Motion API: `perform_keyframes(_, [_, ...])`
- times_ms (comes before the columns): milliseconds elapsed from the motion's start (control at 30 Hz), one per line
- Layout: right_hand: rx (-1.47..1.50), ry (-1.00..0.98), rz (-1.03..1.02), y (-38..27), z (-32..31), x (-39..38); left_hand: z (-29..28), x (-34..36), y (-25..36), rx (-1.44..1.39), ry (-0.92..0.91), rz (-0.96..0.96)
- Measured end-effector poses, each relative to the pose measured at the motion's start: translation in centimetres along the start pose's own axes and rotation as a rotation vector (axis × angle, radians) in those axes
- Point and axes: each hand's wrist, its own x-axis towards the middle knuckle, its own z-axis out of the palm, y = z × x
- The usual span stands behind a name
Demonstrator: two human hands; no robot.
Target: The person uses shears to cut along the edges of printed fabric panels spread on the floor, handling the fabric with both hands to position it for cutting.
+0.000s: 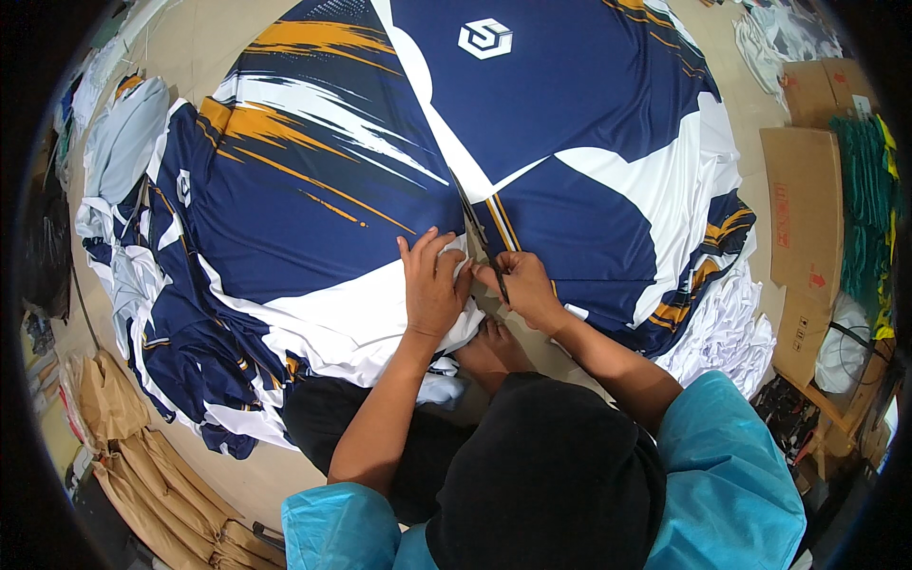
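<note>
The printed fabric (399, 201) was navy and white, with brush-like orange and white streaks at left. The sleeves (731, 465) were plain turquoise.

I see a white hexagonal emblem (485, 39) on far navy-blue fabric (570, 104). Red print (782, 214) on the right-hand brown cardboard box (809, 180) I cannot read.
</note>
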Motion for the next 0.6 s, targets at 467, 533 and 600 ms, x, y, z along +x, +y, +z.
perform_keyframes(467, [0.0,-0.013,-0.026,-0.4,-0.1,0.0,0.2,-0.1,-0.2,0.004,-0.002,0.006])
perform_keyframes(533, [-0.01,-0.027,-0.012,-0.5,-0.2,0.0,0.0,-0.1,-0.2,-0.001,-0.007,0.005])
perform_keyframes(600, [-0.029,-0.018,-0.01,-0.6,-0.2,0.1,0.0,-0.1,-0.1,-0.005,-0.013,0.004])
